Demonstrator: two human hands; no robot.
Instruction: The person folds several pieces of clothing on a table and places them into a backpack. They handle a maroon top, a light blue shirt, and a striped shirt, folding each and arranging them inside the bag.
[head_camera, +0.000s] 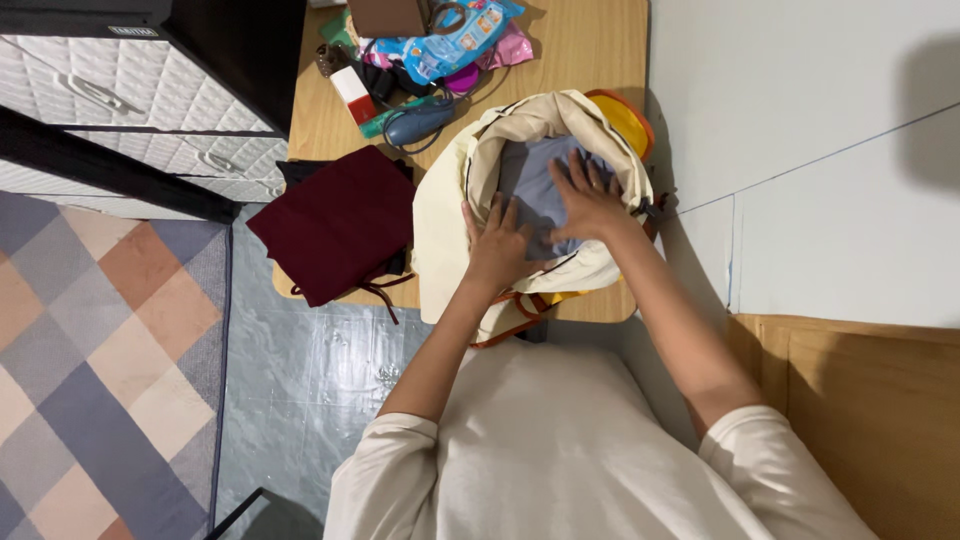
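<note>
A cream fabric bag (445, 215) with orange trim lies open on a small wooden table (590, 50). Inside it sits a folded grey-blue cloth (530, 175). My left hand (495, 245) rests flat on the near edge of that cloth, fingers spread. My right hand (585, 200) presses down on the cloth from the right, fingers also spread. Neither hand grips anything. A yellow and orange part (625, 115) of the bag shows at its far right rim.
A folded dark red cloth (340, 225) with strings lies left of the bag. Packets, a blue device with a cord (420, 120) and a small white and red box (352, 92) crowd the table's far end. A quilted white drawer unit (130, 90) stands left; a checked rug (90, 340) covers the floor.
</note>
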